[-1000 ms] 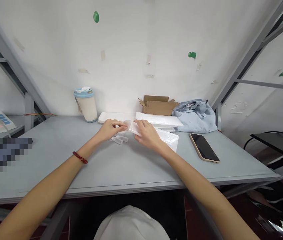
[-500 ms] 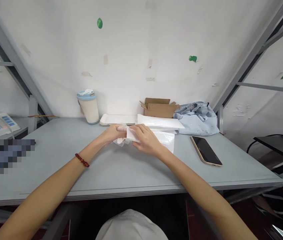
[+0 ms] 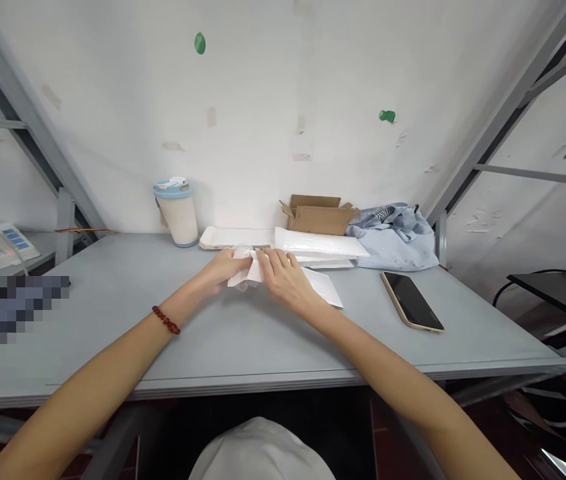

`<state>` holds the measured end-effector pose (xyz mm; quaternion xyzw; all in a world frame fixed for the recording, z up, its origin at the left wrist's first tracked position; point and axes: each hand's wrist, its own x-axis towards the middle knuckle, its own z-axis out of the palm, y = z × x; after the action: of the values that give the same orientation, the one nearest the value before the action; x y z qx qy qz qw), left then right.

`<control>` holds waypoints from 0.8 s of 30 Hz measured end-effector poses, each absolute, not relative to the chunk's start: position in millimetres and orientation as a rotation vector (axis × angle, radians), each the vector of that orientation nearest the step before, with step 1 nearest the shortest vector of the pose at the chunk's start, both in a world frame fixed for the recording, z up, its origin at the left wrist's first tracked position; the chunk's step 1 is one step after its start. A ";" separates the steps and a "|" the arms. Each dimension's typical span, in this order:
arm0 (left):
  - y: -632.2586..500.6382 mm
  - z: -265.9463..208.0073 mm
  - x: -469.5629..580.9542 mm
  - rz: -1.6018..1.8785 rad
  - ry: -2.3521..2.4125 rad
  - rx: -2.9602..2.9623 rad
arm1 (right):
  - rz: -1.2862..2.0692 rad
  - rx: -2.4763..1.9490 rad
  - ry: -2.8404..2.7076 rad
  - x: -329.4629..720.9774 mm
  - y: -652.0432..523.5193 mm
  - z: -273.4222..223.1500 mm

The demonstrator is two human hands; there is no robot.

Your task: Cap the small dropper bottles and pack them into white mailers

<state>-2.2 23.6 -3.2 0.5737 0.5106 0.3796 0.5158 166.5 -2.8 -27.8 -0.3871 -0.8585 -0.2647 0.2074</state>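
Above the middle of the grey table, both hands are closed on a crumpled bundle of white paper and clear plastic. My left hand, with a dark red bead bracelet on its wrist, grips the left side. From the right, my right hand pinches the paper with its fingers bent over the top. What lies inside the bundle, if anything, is hidden. Partly under my right hand is a white padded envelope, which reaches out to the right of it.
Behind the hands lie more white padded envelopes and a flat white tray. An open cardboard box, light blue cloth and a lidded cup stand by the wall. A phone lies at the right.
My right hand has turned over the bundle, its fingers now bent closer to my left hand. The white paper has folded down to the left, and the envelope beneath has shifted slightly.
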 end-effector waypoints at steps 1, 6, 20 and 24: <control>24.1 -0.6 -4.9 0.917 1.205 1.343 | -0.746 -1.109 -2.387 166.6 -2.1 -28.5; 26.0 12.7 -16.3 1.041 1.124 1.272 | -0.717 -1.198 -2.424 170.2 1.3 -26.6; 23.2 -10.9 -4.5 0.945 1.149 2.471 | -0.632 -1.231 -2.475 176.6 2.3 -21.2; 24.2 -13.4 -2.1 0.889 1.155 2.556 | -0.626 -1.181 -2.356 174.4 -0.7 -18.5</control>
<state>-2.1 24.2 -13.4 0.8644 0.3906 0.3007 0.0994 174.4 -0.7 -18.5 -0.4258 -0.8495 -0.2258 0.2146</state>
